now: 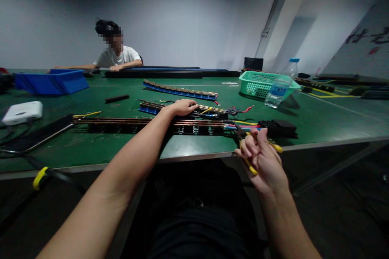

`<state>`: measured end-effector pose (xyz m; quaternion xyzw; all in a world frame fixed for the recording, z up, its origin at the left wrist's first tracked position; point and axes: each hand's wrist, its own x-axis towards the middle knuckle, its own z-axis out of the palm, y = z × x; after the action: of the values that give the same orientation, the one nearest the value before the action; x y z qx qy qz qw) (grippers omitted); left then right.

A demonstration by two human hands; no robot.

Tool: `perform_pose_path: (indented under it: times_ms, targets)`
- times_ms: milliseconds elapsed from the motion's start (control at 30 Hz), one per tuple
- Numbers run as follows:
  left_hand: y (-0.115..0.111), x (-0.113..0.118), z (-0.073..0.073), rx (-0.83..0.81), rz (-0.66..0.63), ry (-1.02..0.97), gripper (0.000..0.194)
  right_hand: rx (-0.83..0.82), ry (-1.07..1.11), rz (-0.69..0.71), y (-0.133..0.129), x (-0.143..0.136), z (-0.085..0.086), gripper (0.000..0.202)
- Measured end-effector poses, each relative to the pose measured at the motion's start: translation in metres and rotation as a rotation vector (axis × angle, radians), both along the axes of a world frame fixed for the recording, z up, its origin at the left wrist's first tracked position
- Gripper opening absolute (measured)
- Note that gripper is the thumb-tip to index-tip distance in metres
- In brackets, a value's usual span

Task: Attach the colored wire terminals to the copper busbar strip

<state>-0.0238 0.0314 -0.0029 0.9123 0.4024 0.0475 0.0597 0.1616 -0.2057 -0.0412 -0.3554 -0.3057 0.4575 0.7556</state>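
My left hand (pixel 183 107) lies palm down over a blue-and-black strip assembly (pixel 148 108), its fingers stretched to the right; their undersides are hidden. My right hand (pixel 261 156), at the front edge, is closed on yellow-handled pliers (pixel 250 167). The dark jaws are at the coloured wires (pixel 240 126) on the right end of a long black strip with copper-coloured rods (pixel 121 122). Another blue-based strip (pixel 179 90) lies farther back. Right of the wires sits a black block (pixel 278 128).
A green basket (pixel 257 84) and a water bottle (pixel 276 92) stand back right. At the left are a blue bin (pixel 53 82), a white box (pixel 23 112) and a dark flat device (pixel 42 133). A person (pixel 118 54) sits across the green table (pixel 194 147) beside long dark bars (pixel 154 74).
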Motion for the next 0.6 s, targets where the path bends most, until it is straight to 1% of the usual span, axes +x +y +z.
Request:
perform_pose_path:
  times_ms: [67,167,267,300,367,467,533,600]
  targets:
    - [0.000,0.000,0.000,0.002,0.004,0.003,0.051,0.016,-0.103,-0.052,-0.002,-0.006,-0.004,0.042]
    - [0.000,0.000,0.000,0.003,0.005,0.002,0.050,0.029,-0.408,-0.124,-0.011,-0.017,-0.013,0.031]
    - [0.001,-0.001,-0.001,0.002,0.004,0.001,0.050,0.001,-0.728,-0.178,-0.026,-0.028,-0.018,0.031]
    - [0.002,-0.001,-0.001,0.002,0.006,0.003,0.050,0.011,-0.804,-0.190,-0.031,-0.031,-0.019,0.030]
    - [0.002,0.000,-0.001,0.001,0.012,0.004,0.050,0.088,-0.919,-0.188,-0.040,-0.034,-0.018,0.032]
    - [0.001,0.001,-0.001,0.000,0.027,0.005,0.049,0.246,-0.991,-0.142,-0.044,-0.032,-0.017,0.038]
    - [0.002,0.001,-0.001,0.000,0.032,0.007,0.049,0.300,-0.945,-0.111,-0.039,-0.029,-0.015,0.036]
    - [0.004,0.001,-0.002,0.002,0.016,0.004,0.049,0.318,-0.838,-0.077,-0.029,-0.026,-0.013,0.028]
